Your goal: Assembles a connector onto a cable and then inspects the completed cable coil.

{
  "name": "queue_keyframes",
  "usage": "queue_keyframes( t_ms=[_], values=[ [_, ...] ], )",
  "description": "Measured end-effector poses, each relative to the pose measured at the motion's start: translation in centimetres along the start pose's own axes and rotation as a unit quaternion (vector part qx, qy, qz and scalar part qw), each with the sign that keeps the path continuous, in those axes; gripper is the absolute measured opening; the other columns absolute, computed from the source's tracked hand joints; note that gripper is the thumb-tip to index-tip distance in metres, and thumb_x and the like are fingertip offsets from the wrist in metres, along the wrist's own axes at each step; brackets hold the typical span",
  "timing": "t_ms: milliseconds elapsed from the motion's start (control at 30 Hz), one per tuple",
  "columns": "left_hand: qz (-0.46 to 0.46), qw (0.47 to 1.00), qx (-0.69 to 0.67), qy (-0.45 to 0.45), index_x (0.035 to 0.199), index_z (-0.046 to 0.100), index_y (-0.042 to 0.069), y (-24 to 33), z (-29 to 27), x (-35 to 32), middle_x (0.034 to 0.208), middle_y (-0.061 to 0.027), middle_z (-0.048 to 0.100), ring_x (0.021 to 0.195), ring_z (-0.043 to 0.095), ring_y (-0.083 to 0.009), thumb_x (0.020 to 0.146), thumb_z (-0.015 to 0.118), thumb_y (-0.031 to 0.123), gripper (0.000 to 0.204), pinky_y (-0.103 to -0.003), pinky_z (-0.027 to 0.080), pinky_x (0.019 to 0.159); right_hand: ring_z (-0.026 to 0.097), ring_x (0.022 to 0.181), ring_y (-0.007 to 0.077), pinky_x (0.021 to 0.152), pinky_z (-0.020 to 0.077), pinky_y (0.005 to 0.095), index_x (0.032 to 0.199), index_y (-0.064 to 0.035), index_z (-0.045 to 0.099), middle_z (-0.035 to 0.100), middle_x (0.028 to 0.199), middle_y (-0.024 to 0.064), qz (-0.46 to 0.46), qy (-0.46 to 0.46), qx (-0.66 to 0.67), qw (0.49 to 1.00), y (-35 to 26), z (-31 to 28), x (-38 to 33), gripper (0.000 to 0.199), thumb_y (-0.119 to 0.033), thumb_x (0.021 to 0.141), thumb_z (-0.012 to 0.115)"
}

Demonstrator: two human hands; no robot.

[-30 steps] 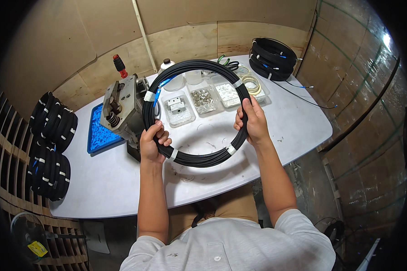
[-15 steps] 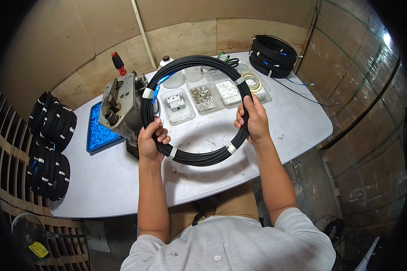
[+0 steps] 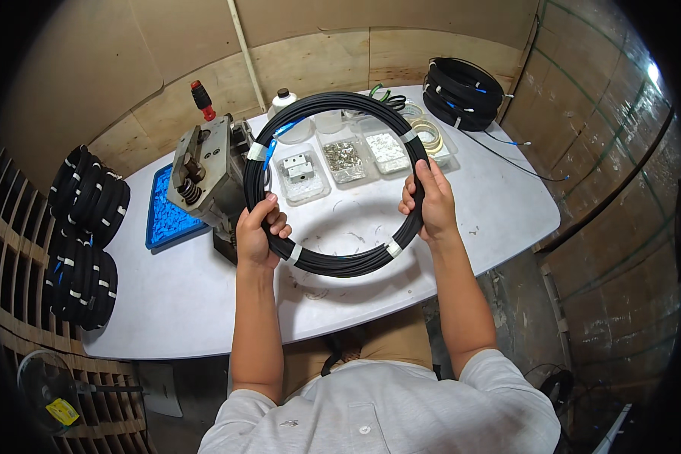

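I hold up a round coil of black cable (image 3: pixel 339 105) over the table, tied at several places with white tape bands. My left hand (image 3: pixel 259 233) is closed round the coil's lower left side, thumb on top. On the opposite side my right hand (image 3: pixel 433 203) grips the ring, its fingertips showing inside the loop. A blue connector (image 3: pixel 269 152) lies along the coil's upper left part, beside a tape band. Through the ring show a clear tub (image 3: pixel 304 200) with a metal block and a tub of small metal parts (image 3: pixel 344 161).
A metal press-like machine (image 3: pixel 212 170) stands left on the white table (image 3: pixel 174 303), by a blue tray (image 3: pixel 153 244) of small blue pieces. More black coils (image 3: pixel 461 87) sit at the back right; others (image 3: pixel 83 284) hang at the left. Tape rolls (image 3: pixel 429 136) and a bottle (image 3: pixel 283 97) stand behind.
The whole picture has shifted slightly to the right. Both hands keep the same hold on the cable coil, which has barely moved over the table.
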State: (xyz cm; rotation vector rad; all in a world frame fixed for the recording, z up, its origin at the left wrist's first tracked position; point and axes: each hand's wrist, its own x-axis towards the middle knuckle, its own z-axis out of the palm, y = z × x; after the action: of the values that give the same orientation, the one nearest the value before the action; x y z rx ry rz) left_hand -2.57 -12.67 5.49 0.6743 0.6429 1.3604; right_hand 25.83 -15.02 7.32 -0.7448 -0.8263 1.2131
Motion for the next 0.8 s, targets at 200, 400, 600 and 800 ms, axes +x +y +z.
queue_keyframes(
  t_ms=[200,400,600,800],
  values=[
    [-0.003,1.0,0.0,-0.001,0.082,0.055,0.011,-0.1,-0.1,0.1,0.063,0.0044,0.04,0.05,0.039,-0.0066,0.089,0.065,0.016,0.014,-0.024,0.036,0.047,0.044,0.049,0.0077,0.045,0.0415,0.0254,0.114,-0.0096,0.051,0.045,0.069,-0.0006,0.0,0.016,0.013,1.0,0.3,-0.1,0.1,0.022,-0.028,0.103,0.053],
    [-0.004,1.0,0.003,0.001,0.083,0.055,0.011,0.0,-0.1,0.1,0.063,0.0047,0.04,0.05,0.04,-0.0066,0.089,0.065,0.016,0.013,-0.024,0.036,0.047,0.044,0.05,0.0076,0.046,0.0416,0.0254,0.116,-0.0099,0.051,0.045,0.069,-0.0005,0.002,0.019,0.016,1.0,0.3,-0.1,0.1,0.023,-0.028,0.102,0.053],
    [0.0,1.0,0.009,0.004,0.084,0.055,0.011,0.0,0.1,-0.2,0.063,0.0045,0.04,0.05,0.041,-0.0069,0.089,0.066,0.016,0.013,-0.025,0.037,0.047,0.044,0.049,0.0074,0.046,0.0415,0.025,0.116,-0.0098,0.051,0.045,0.069,-0.0005,0.002,0.02,0.02,1.0,0.7,-0.4,0.2,0.023,-0.028,0.102,0.054],
    [0.005,1.0,0.023,0.0,0.088,0.054,0.011,-0.1,0.1,-0.1,0.064,0.0038,0.041,0.051,0.041,-0.0075,0.089,0.066,0.014,0.013,-0.025,0.038,0.048,0.045,0.049,0.0074,0.046,0.0422,0.0251,0.115,-0.0075,0.051,0.045,0.069,-0.0009,-0.02,0.018,-0.019,0.999,1.2,-0.7,0.4,0.024,-0.024,0.1,0.059]
  ],
)
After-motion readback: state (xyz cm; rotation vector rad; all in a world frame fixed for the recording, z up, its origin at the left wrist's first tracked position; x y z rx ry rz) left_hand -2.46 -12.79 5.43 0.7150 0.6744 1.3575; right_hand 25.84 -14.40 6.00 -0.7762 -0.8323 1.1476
